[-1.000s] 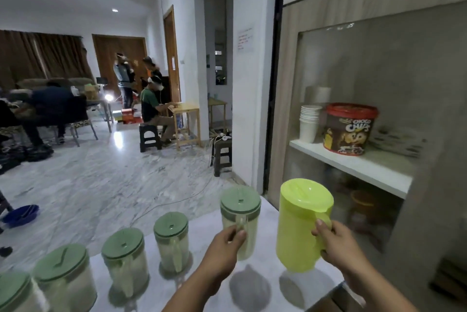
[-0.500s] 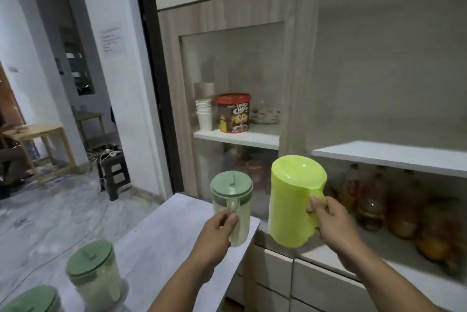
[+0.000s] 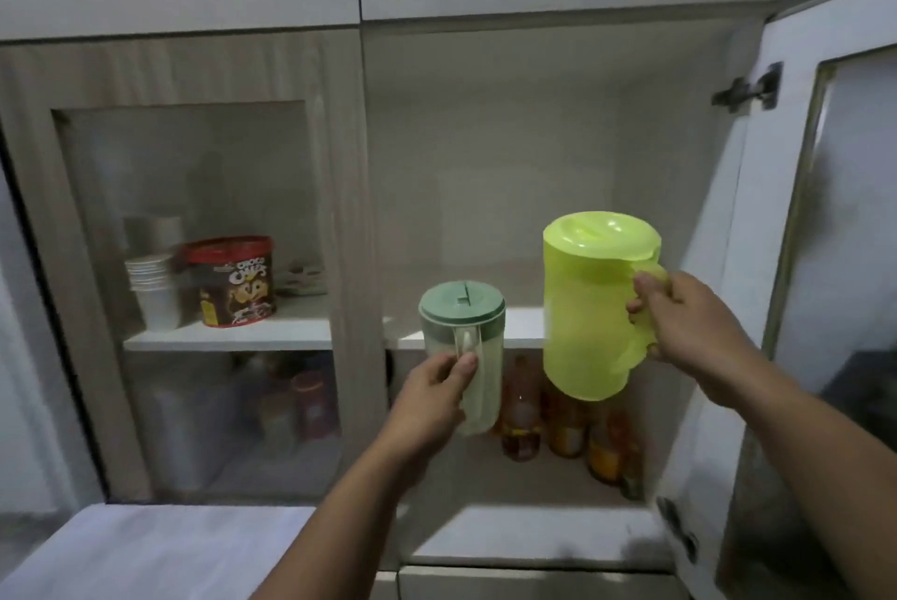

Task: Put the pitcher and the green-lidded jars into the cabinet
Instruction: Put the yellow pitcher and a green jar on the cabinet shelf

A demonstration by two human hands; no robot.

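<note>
My right hand (image 3: 694,322) grips the handle of the lime-green pitcher (image 3: 589,308), which hangs in the air in front of the open cabinet's upper shelf (image 3: 524,320). My left hand (image 3: 432,400) holds a clear jar with a green lid (image 3: 463,347) by its handle, left of the pitcher and at shelf-edge height. Both are upright and outside the cabinet opening. The other green-lidded jars are out of view.
The cabinet door (image 3: 820,259) stands open at the right. Bottles (image 3: 563,424) fill the lower compartment. Behind the closed glass door at the left sit stacked paper cups (image 3: 153,288) and a chocolate cereal tub (image 3: 235,281). The pale countertop (image 3: 160,551) lies at the lower left.
I have turned from the counter to face the cabinet. Both hands lifted the jar and the pitcher up to shelf height. The jars on the counter have left the view.
</note>
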